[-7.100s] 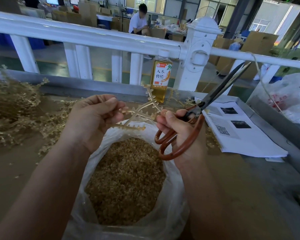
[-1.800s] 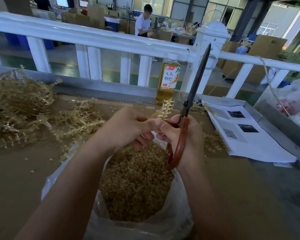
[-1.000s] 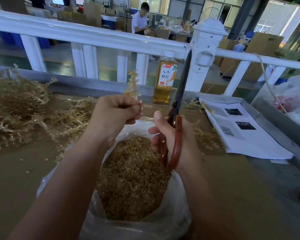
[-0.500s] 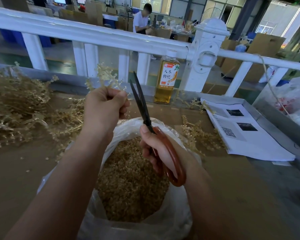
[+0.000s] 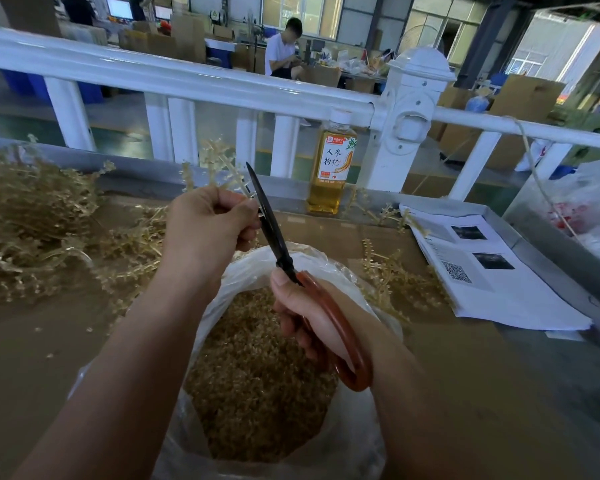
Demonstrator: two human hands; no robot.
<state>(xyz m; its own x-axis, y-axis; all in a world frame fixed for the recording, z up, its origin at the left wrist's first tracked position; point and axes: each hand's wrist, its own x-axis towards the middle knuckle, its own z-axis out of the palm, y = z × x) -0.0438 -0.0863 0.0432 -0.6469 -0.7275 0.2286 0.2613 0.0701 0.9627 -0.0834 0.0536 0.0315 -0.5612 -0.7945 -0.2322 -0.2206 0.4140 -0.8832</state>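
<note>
**Scissors closing on the sprig**

Shifting slightly since half a second ago, the scissors are shutting against the golden sprig. The left hand is gripping its stem, just beyond the bag. The right hand is clutching the handles. The sprig is looking light and brittle, so a low hold on the stem is suiting it.

Left hand high, right hand lower, both gripping.
Left fingers curl into a tight fist, thumb on top; right fingers wrap underneath, thumb stretched forward; both forearms angle inward.
</note>
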